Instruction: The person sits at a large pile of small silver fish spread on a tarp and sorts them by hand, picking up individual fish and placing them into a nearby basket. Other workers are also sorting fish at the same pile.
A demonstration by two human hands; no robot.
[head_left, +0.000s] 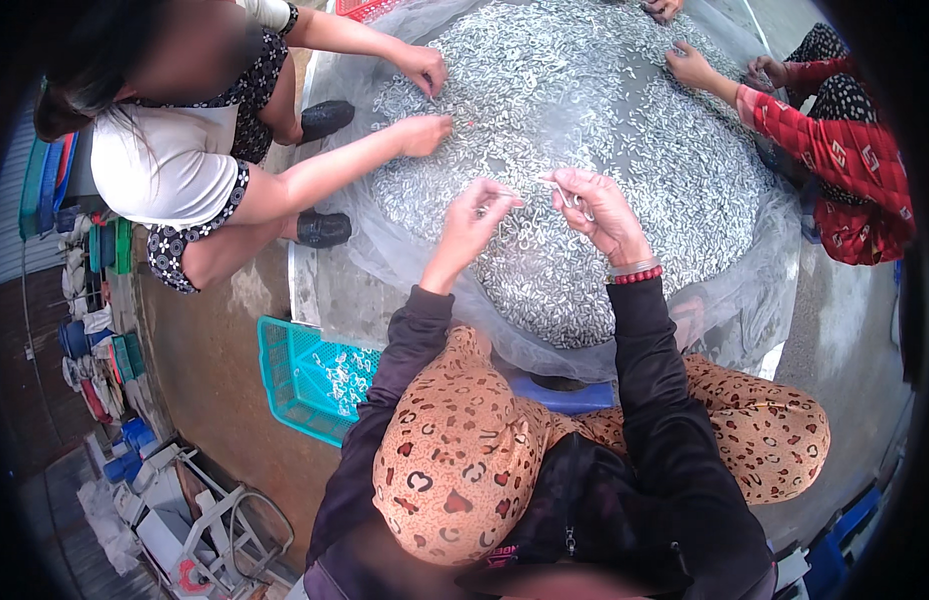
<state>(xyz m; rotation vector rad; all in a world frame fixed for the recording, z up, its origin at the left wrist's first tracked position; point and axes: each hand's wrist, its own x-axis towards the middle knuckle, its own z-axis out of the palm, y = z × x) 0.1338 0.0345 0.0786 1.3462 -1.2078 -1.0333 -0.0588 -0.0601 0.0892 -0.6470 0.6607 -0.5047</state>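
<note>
A broad heap of tiny silvery fish (pixel 545 290) lies on a translucent sheet (pixel 425 262) spread over a low table. Above its near half, my left hand (pixel 470 228) has thumb and fingers pinched together; a small pale bit shows at the tips. Facing it, my right hand (pixel 597 212) is closed with a few whitish curled fish between its fingers. The two sets of fingertips are close but apart. A red bead bracelet (pixel 637 275) circles my right wrist. By my left knee, a turquoise basket (pixel 285 385) holds several pale curled fish.
At the left, a person in a white top (pixel 170 175) reaches both hands over the heap. A person in a red patterned sleeve (pixel 820 135) works from the right, and another hand (pixel 664 9) shows at the far edge. Metal frames (pixel 210 520) and tubs stand lower left.
</note>
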